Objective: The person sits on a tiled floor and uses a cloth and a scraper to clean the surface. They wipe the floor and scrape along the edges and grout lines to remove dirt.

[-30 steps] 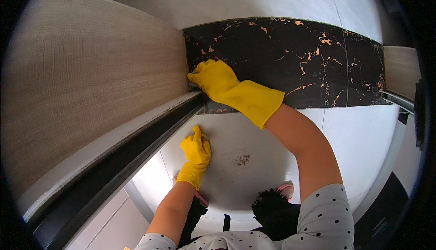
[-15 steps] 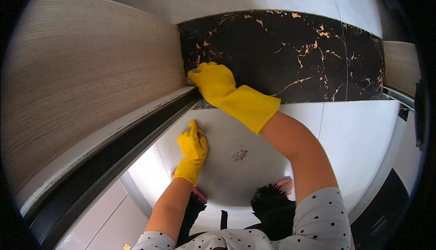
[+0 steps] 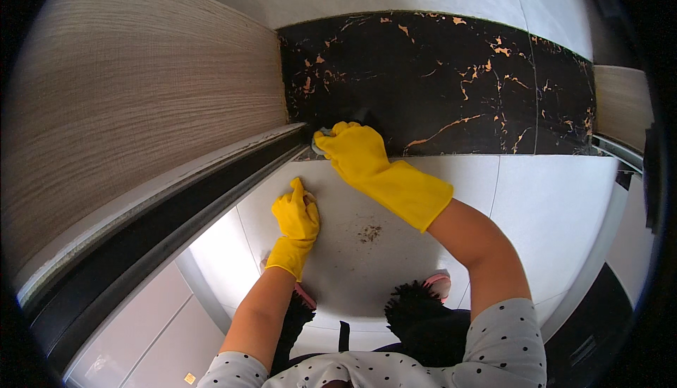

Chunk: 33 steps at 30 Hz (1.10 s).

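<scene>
Both my hands wear yellow rubber gloves. My right hand (image 3: 352, 150) is closed over a small grey pad-like piece (image 3: 320, 141), mostly hidden under the fingers; its exact kind cannot be told. It presses down at the near left corner of the black marble threshold (image 3: 423, 92), beside the end of the dark door frame. Lower and to the left, my left hand (image 3: 296, 217) rests over the pale floor tile with one finger pointing forward and the others curled. A brownish bit shows at those curled fingers, too small to name.
A wood-grain panel (image 3: 162, 71) rises on the left, with a dark frame strip (image 3: 162, 226) along its foot. Brown dirt crumbs (image 3: 369, 233) lie on the light floor tile (image 3: 338, 268). My feet in pink slippers (image 3: 438, 286) stand close behind. A metal rail (image 3: 617, 150) edges the right side.
My right hand has slid toward me and a little right along the threshold with the grey piece, leaving the panel's corner. My left hand stays nearly in place.
</scene>
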Each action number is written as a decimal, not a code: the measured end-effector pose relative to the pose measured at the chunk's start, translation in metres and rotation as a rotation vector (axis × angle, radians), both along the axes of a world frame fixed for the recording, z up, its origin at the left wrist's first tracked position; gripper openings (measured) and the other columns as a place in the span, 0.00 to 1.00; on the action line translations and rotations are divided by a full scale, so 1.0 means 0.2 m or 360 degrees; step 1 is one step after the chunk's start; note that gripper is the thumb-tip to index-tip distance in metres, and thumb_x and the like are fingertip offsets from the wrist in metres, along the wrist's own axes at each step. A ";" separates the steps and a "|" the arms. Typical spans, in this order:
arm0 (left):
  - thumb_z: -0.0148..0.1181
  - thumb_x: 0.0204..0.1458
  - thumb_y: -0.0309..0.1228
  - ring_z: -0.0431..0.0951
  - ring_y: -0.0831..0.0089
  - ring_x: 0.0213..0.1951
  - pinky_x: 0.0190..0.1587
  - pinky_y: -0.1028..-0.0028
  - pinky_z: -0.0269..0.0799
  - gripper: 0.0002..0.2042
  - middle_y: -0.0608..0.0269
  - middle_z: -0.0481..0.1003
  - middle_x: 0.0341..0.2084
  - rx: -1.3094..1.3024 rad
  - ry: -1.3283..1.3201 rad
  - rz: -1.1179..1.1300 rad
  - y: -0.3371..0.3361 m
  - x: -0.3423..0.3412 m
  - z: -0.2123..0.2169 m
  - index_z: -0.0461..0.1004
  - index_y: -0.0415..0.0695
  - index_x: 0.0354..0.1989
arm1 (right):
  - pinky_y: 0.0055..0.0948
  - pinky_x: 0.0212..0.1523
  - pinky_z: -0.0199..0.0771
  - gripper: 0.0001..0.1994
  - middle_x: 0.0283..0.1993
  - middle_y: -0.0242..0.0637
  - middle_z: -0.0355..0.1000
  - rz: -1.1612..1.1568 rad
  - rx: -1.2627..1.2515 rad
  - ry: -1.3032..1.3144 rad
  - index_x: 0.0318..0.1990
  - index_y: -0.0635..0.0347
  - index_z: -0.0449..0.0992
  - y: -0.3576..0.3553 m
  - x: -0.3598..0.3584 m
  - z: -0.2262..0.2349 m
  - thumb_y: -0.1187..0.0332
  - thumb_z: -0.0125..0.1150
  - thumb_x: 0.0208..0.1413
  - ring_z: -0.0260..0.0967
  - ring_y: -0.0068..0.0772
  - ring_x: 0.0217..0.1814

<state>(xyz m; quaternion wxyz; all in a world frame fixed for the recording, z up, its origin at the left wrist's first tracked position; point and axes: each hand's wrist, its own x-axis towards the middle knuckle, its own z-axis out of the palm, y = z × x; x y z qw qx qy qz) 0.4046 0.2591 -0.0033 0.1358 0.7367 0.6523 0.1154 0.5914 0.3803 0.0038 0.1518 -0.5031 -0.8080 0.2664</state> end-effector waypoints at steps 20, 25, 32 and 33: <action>0.57 0.49 0.29 0.73 0.51 0.28 0.34 0.57 0.67 0.19 0.53 0.76 0.26 0.0056 0.0030 0.0049 0.00 0.01 0.00 0.72 0.34 0.50 | 0.43 0.42 0.73 0.19 0.47 0.38 0.74 0.0089 -0.0020 -0.0361 0.53 0.51 0.73 -0.12 -0.06 0.03 0.66 0.57 0.52 0.73 0.43 0.46; 0.56 0.50 0.28 0.74 0.52 0.28 0.34 0.58 0.67 0.18 0.53 0.76 0.26 -0.0012 0.0037 0.0027 0.01 0.04 0.03 0.72 0.35 0.50 | 0.40 0.43 0.74 0.15 0.43 0.39 0.75 -0.0252 -0.0067 -0.0361 0.50 0.48 0.77 0.16 -0.05 0.04 0.69 0.55 0.55 0.73 0.43 0.45; 0.53 0.50 0.26 0.71 0.45 0.27 0.32 0.55 0.66 0.16 0.47 0.74 0.24 0.0051 -0.0072 0.0057 0.01 0.04 0.05 0.71 0.38 0.49 | 0.39 0.42 0.74 0.14 0.44 0.39 0.74 -0.0035 -0.0102 -0.0398 0.50 0.46 0.77 -0.02 -0.06 0.07 0.68 0.55 0.55 0.74 0.43 0.45; 0.53 0.50 0.26 0.71 0.45 0.27 0.32 0.54 0.66 0.16 0.47 0.74 0.24 0.0013 -0.0036 0.0067 0.02 0.06 0.07 0.71 0.38 0.49 | 0.39 0.41 0.75 0.14 0.44 0.39 0.74 -0.0078 -0.0047 -0.0428 0.49 0.46 0.77 0.06 -0.04 0.07 0.68 0.55 0.55 0.74 0.44 0.45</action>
